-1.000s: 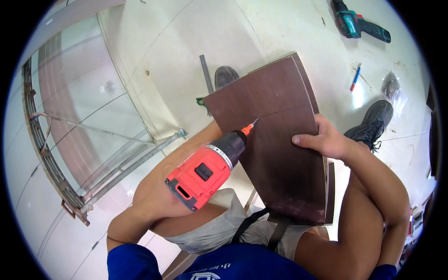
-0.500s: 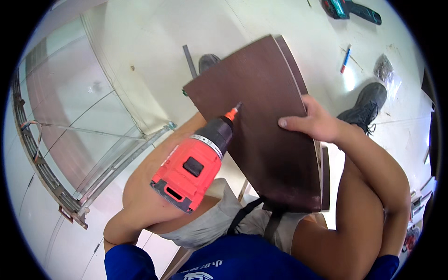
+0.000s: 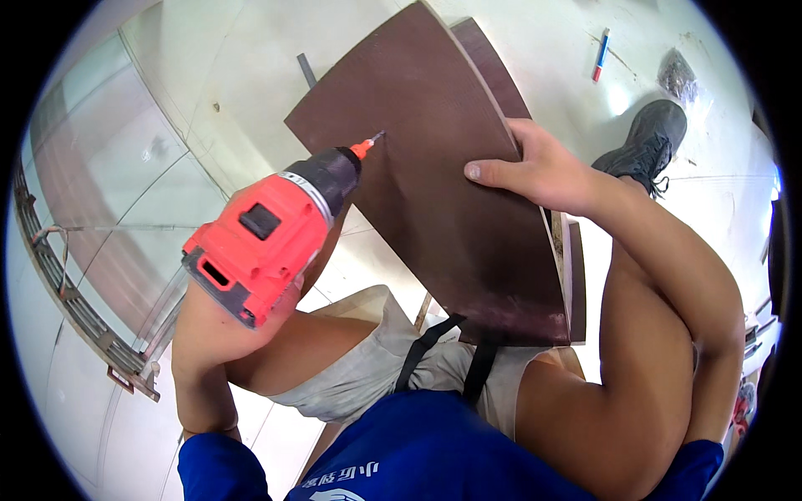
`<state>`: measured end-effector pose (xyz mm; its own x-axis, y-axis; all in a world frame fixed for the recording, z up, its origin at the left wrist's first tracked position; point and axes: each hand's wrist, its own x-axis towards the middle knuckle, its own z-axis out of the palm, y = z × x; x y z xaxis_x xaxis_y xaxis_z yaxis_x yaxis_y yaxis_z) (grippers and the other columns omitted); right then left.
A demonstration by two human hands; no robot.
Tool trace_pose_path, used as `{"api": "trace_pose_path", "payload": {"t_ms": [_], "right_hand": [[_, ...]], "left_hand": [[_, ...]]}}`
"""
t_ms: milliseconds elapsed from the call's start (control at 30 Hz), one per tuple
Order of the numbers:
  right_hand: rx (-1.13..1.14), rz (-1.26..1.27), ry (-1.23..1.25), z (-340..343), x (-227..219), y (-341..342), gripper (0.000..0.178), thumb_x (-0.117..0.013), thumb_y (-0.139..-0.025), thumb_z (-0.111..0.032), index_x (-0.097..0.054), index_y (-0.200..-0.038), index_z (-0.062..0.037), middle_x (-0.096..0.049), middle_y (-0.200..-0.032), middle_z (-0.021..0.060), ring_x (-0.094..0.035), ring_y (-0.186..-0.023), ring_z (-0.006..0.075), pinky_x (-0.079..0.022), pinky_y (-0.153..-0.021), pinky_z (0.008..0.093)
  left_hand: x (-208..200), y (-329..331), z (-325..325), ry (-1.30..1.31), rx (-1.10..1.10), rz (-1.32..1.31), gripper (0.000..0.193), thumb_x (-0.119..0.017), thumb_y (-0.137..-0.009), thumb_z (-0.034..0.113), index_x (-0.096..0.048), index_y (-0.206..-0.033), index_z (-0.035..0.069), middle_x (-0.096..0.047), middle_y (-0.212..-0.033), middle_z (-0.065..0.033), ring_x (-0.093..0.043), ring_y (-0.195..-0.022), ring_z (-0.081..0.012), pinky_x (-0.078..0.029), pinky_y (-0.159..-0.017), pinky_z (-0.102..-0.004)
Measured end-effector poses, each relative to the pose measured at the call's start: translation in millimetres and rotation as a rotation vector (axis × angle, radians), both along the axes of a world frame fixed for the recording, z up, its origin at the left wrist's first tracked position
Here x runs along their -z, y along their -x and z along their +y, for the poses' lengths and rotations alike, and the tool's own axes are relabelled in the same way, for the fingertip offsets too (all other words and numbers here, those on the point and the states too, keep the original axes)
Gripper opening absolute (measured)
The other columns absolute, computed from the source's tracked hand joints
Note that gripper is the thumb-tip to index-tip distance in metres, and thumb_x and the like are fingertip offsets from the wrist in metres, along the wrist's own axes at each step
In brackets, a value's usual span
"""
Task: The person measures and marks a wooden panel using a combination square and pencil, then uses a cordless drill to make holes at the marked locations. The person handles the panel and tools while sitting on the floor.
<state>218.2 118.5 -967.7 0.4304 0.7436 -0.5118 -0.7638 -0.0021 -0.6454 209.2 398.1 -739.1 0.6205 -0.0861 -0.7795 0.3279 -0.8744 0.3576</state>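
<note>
My left hand [image 3: 277,319] is closed round the grip of a red and black cordless drill [image 3: 266,224], whose body hides most of the fingers. The drill's bit, in an orange holder, meets the face of a dark brown curved panel [image 3: 451,192]. That panel stands tilted between my knees, its lower end near my lap. My right hand [image 3: 535,171] grips its right edge, thumb on the brown face and fingers behind. A second brown board [image 3: 493,63] shows behind the first, past its right edge.
A blue, white and red marker [image 3: 601,55] lies on the pale floor, near a plastic bag of small dark pieces [image 3: 677,77]. My dark shoe [image 3: 647,142] is below the bag. At the left lies a curved metal frame [image 3: 75,309] with wires, beside a glass-like sheet.
The drill and my left hand have moved left and up in view, together with the panel and my right hand. The bit stays at the panel's face. A green and black tool has left the view.
</note>
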Motion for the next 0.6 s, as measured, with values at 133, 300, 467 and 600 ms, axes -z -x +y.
{"api": "trace_pose_path", "payload": {"t_ms": [133, 300, 467, 600], "right_hand": [[-0.042, -0.035, 0.03, -2, -2, -4, 0.046, -0.069, -0.089, -0.027, -0.061, -0.122, 0.0032, -0.068, -0.109, 0.0148, -0.064, -0.099, 0.0211, -0.05, -0.09, 0.0337], [-0.027, -0.038, 0.021, -3, 0, 0, 0.049, -0.068, -0.089, -0.03, -0.059, -0.125, 0.0024, -0.067, -0.111, 0.0163, -0.064, -0.102, 0.0232, -0.049, -0.093, 0.0345], [-0.009, -0.029, 0.005, -3, 2, 2, 0.049, -0.068, -0.089, -0.03, -0.059, -0.126, 0.0022, -0.067, -0.112, 0.0165, -0.064, -0.103, 0.0236, -0.048, -0.094, 0.0348], [-0.012, -0.036, 0.015, -3, 1, 1, 0.049, -0.069, -0.089, -0.03, -0.059, -0.125, 0.0023, -0.067, -0.112, 0.0165, -0.064, -0.103, 0.0234, -0.048, -0.094, 0.0346]], "left_hand": [[-1, -2, -9, 0.001, -0.165, 0.059, 0.023, -0.06, -0.083, 0.004, -0.063, -0.106, 0.003, -0.066, -0.091, -0.0043, -0.061, -0.074, -0.0116, -0.05, -0.065, -0.0269], [-2, -4, -9, -0.007, -0.218, 0.109, 0.028, -0.067, -0.081, 0.003, -0.064, -0.109, 0.001, -0.069, -0.092, -0.0064, -0.066, -0.085, -0.0149, -0.053, -0.074, -0.0304], [-1, -5, -11, 0.028, -0.229, 0.112, 0.028, -0.066, -0.082, 0.003, -0.063, -0.109, 0.001, -0.068, -0.091, -0.0061, -0.065, -0.084, -0.0148, -0.053, -0.073, -0.0304], [-2, -5, -11, 0.022, -0.23, 0.109, 0.027, -0.066, -0.082, 0.003, -0.063, -0.109, 0.001, -0.068, -0.09, -0.0058, -0.065, -0.083, -0.0143, -0.053, -0.072, -0.0298]]}}
